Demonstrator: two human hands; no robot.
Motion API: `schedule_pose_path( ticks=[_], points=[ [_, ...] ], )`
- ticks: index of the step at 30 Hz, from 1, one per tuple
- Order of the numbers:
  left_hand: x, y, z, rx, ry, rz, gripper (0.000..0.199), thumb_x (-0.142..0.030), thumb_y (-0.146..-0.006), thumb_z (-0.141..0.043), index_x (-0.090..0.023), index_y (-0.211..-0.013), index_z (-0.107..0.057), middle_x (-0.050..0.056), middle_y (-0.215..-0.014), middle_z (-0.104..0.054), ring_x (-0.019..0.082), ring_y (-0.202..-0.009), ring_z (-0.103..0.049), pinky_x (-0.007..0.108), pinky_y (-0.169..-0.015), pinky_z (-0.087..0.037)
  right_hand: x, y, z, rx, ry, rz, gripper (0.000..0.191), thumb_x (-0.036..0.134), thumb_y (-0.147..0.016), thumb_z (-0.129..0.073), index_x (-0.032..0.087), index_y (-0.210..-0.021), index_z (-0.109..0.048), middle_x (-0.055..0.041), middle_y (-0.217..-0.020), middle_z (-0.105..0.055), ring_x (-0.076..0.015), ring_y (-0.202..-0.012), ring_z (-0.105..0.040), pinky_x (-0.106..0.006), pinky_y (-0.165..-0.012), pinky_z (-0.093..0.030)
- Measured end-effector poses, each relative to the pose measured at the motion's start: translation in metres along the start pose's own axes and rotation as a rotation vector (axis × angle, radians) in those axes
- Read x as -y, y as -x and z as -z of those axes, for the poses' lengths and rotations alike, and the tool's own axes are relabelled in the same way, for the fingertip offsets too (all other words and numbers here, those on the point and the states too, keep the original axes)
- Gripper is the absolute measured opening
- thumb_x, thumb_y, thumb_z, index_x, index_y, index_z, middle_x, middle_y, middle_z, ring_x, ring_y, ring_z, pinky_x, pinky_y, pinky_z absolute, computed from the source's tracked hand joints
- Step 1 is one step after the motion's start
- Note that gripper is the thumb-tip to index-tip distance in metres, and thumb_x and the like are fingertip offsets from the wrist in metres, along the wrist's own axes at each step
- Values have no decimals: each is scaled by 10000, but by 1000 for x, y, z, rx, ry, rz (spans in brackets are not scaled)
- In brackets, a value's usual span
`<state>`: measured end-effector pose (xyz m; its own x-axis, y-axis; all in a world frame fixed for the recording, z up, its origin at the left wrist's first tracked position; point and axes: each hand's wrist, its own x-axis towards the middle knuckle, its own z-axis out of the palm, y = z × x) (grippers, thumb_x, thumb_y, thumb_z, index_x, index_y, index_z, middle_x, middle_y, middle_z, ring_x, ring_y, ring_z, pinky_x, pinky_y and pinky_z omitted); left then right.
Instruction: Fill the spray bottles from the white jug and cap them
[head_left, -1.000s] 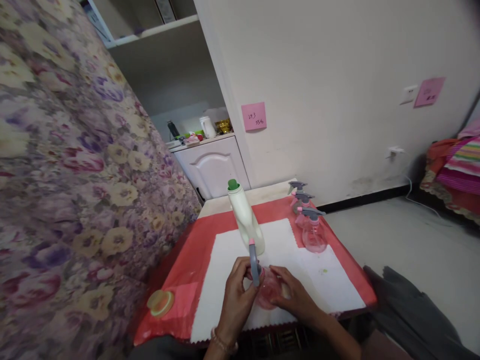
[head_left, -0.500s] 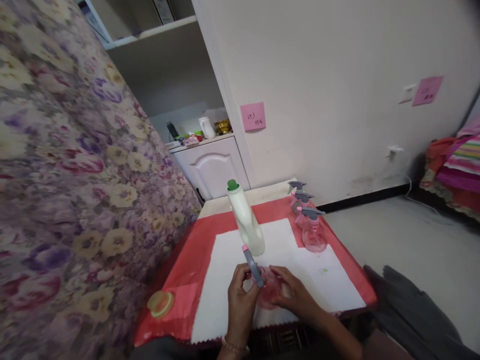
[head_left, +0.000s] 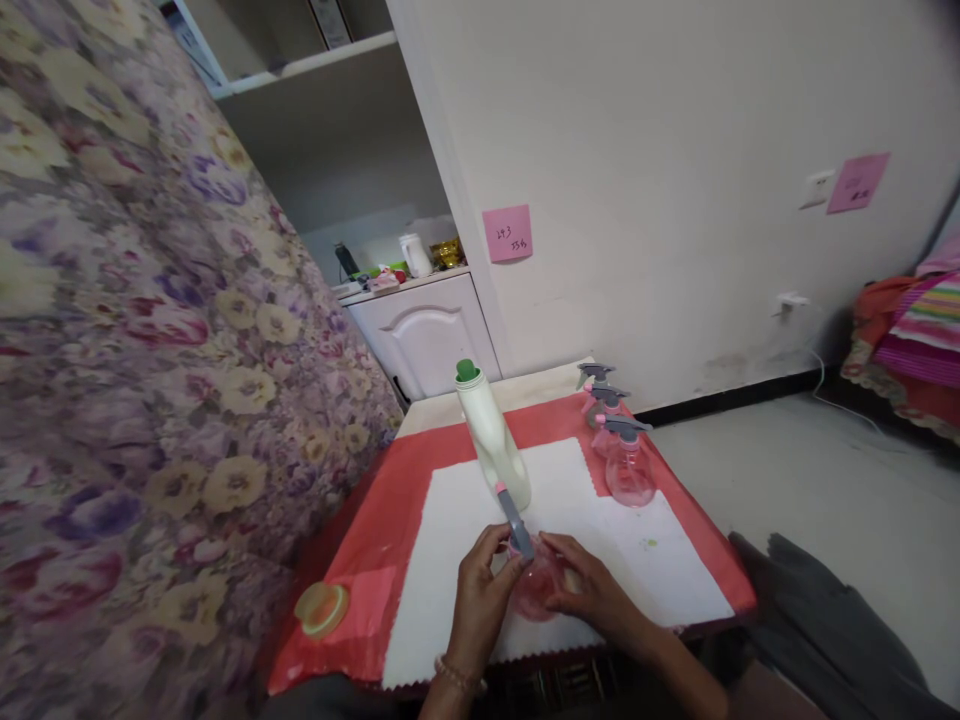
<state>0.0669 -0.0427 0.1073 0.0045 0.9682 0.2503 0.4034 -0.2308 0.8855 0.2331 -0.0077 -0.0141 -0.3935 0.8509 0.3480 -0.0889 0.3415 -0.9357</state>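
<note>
A clear pink spray bottle [head_left: 537, 590] with a grey and pink trigger head [head_left: 516, 522] stands at the near side of the white cloth [head_left: 442, 560]. My left hand [head_left: 484, 585] is closed on the trigger head at the bottle's neck. Around the right side of the bottle's round body, my right hand [head_left: 589, 585] is wrapped. Just behind them stands a tall pale green bottle [head_left: 491, 430] with an open neck and something green [head_left: 466, 370] in its mouth. The threads between trigger head and bottle are hidden by my left fingers.
Several more pink spray bottles [head_left: 630, 475] with grey trigger heads stand in a row at the table's right edge. A round yellowish cap [head_left: 322, 610] lies on the red cover [head_left: 375, 510] at left. A floral curtain [head_left: 187, 400] borders the left side.
The trigger head has turned slightly, its pink nozzle tip shifting right and down. My left hand has moved with it, while my right hand stays on the bottle.
</note>
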Motion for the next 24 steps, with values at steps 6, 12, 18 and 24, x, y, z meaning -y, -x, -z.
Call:
schedule_pose_path(
  ticks=[6,12,18,24],
  points=[
    [2,1,0,15,5,37,236,-314,-783,-659,-209,-990,-701,41,-995,-719,240,-965,-611,311,-860,-441,-2,1,0,-3,-19,-8,785,579,-673,-754,267,-1347,-501,-87,-1354,-543,-306,-1267,-489,-460,-1099,-356],
    [10,0,8,137,20,23,317,-350,-840,-624,-227,-1129,-670,53,-1169,-692,240,-1050,-600,331,-932,-431,1,0,1,12,-35,-14,768,537,-686,-763,260,-1351,-498,-91,-1354,-547,-313,-1265,-490,-474,-1097,-354],
    [20,0,10,201,-9,-43,346,-342,-886,-566,-240,-1212,-619,73,-1242,-646,242,-1111,-582,350,-956,-424,2,4,2,12,-19,4,768,464,-715,-766,263,-1385,-449,-101,-1407,-487,-309,-1287,-464,-468,-1076,-382],
    [24,4,1,143,32,-42,300,-297,-886,-560,-223,-1176,-589,68,-1206,-649,239,-1118,-575,360,-963,-413,46,-9,6,-69,61,82,404,362,-891,-593,286,-1287,-556,-76,-1191,-559,-234,-1092,-556,-373,-911,-466]
  ],
)
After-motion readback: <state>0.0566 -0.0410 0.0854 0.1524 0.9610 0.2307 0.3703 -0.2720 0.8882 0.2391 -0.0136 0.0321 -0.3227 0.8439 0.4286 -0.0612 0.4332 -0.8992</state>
